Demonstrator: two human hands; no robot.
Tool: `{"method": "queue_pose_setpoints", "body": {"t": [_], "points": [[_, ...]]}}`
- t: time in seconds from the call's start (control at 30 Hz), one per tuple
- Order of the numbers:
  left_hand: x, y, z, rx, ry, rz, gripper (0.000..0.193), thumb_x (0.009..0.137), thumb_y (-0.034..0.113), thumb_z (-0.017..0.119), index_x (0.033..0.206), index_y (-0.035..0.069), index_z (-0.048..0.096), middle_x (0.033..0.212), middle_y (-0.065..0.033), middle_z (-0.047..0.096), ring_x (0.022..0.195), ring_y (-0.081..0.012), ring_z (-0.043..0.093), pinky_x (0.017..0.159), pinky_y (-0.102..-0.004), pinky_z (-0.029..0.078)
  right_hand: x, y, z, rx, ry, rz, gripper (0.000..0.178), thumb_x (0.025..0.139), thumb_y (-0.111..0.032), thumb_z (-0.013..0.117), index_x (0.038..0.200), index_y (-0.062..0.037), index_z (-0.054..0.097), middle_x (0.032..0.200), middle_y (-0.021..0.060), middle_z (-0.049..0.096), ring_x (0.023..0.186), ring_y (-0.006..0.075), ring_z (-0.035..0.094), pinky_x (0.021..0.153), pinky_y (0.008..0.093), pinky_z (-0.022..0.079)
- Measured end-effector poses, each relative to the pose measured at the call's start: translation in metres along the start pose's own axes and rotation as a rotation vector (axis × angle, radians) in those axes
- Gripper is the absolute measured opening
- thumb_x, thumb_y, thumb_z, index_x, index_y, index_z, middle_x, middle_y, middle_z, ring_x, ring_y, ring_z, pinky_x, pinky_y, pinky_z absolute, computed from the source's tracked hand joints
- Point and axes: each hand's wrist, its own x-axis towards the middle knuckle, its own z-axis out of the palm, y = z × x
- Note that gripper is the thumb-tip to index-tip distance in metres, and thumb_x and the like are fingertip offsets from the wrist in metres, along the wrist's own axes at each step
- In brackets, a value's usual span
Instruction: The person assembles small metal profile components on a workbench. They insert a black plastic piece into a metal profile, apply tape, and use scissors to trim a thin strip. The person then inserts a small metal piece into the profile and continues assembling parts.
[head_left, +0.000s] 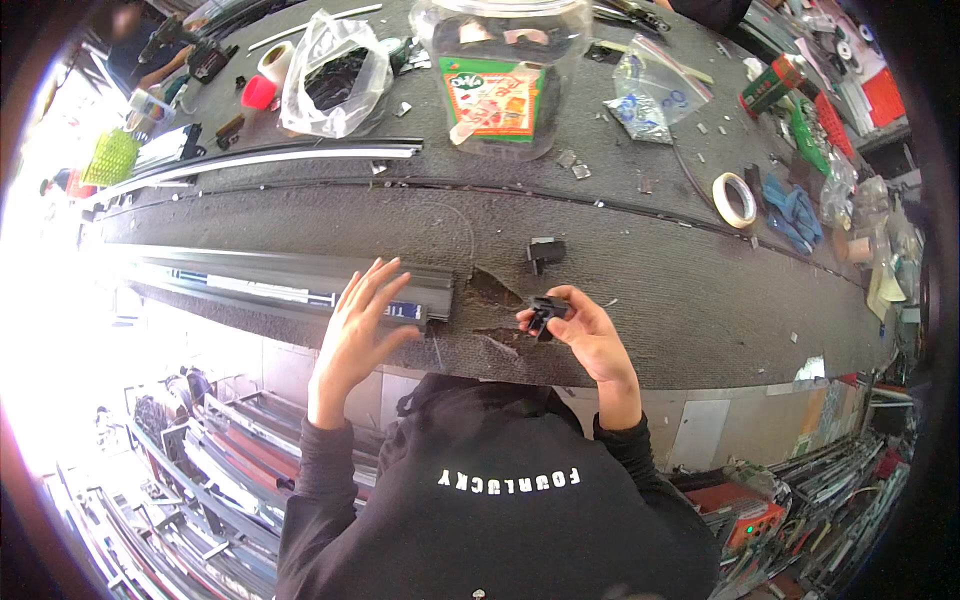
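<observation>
My right hand (590, 335) pinches a small black plastic fitting (546, 313) between thumb and fingers, above the worn front part of the bench. Over the right end of a long dark metal profile (433, 288), my left hand (360, 325) is spread with its fingers apart; whether it touches the profile I cannot tell. The profile lies along the bench to the left, with a blue and white label strip on it. A second black fitting (545, 252) rests on the bench just beyond my right hand.
A large clear plastic jar (505, 100) stands at the back middle. Around it lie a plastic bag ring (335, 80), a zip bag (650, 90), a tape roll (734, 200) and a blue cloth (792, 213). Metal profiles fill a rack (215, 450) below left. A person (150, 50) is at far left.
</observation>
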Motion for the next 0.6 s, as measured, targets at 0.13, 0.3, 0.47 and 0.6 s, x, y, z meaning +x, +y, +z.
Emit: {"method": "queue_pose_setpoints", "body": {"t": [0.13,0.3,0.47,0.6], "points": [[-0.022,-0.027,0.01,0.076,-0.054,0.004,0.083,0.063,0.03,0.088,0.139,0.02,0.058,0.158,-0.0075,0.038,0.151,-0.0321,0.026,0.124,-0.0512,0.022,0.017,0.01,0.032,-0.21,-0.107,0.202,0.032,0.095,-0.011,0.07,0.123,0.0018,0.062,0.114,0.0118,0.07,0.106,0.0169,0.066,0.094,0.03,0.051],[-0.021,-0.059,0.024,0.143,0.109,0.18,0.08,0.06,0.031,0.088,0.136,0.026,0.061,0.149,-0.0113,0.047,0.136,-0.036,0.049,0.108,-0.0466,0.049,0.024,0.024,0.072,-0.445,-0.146,0.298,0.044,0.094,-0.021,0.072,0.128,0.0044,0.06,0.116,0.0135,0.068,0.105,0.0224,0.066,0.093,0.0343,0.051],[-0.016,-0.069,0.022,0.218,0.112,0.303,0.076,0.062,0.036,0.085,0.134,0.023,0.063,0.145,-0.0103,0.05,0.132,-0.0337,0.054,0.105,-0.0413,0.052,0.024,0.033,0.09,-0.708,-0.146,0.218,0.042,0.092,-0.026,0.074,0.12,0.0031,0.062,0.127,0.0136,0.064,0.112,0.0213,0.061,0.098,0.0373,0.048],[-0.007,-0.075,0.019,0.311,0.149,0.413,0.073,0.068,0.046,0.078,0.134,0.018,0.064,0.141,-0.009,0.055,0.125,-0.0322,0.06,0.098,-0.0381,0.056,0.029,0.044,0.095,-0.721,-0.158,0.122,0.046,0.089,-0.03,0.076,0.116,0.0055,0.062,0.117,0.0182,0.065,0.104,0.0241,0.064,0.093,0.037,0.049]]}}
